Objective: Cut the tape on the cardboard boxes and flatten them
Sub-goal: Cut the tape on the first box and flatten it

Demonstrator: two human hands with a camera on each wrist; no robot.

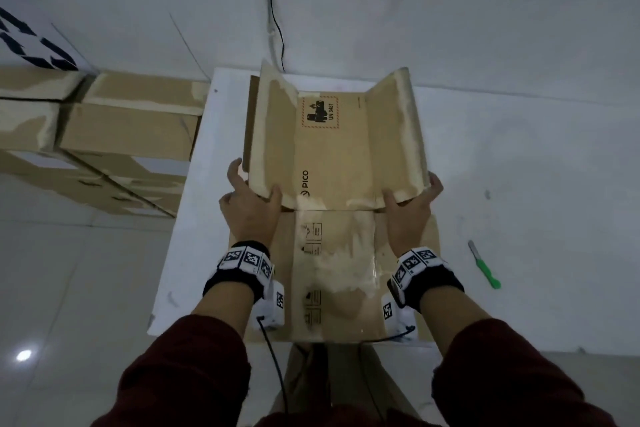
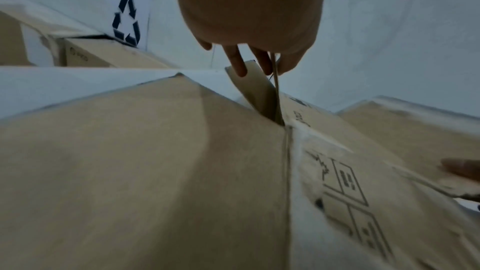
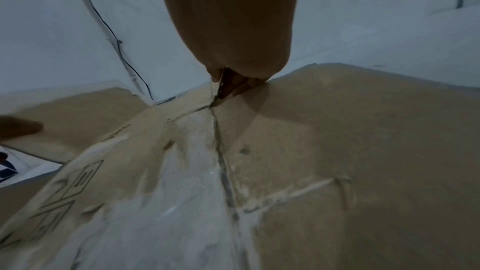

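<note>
A brown cardboard box, printed PICO and UN 3481, lies opened out on the white table. Its two side flaps stand up, left flap and right flap. My left hand grips the near edge of the left flap, thumb inside, fingers outside; the left wrist view shows those fingers pinching the flap. My right hand grips the near edge of the right flap the same way, seen at the flap corner. Torn clear tape covers the near panel.
A green-handled knife lies on the floor or surface right of the box. Several taped cardboard boxes are stacked to the left by a wall with a recycling sign. A black cable runs down the far wall.
</note>
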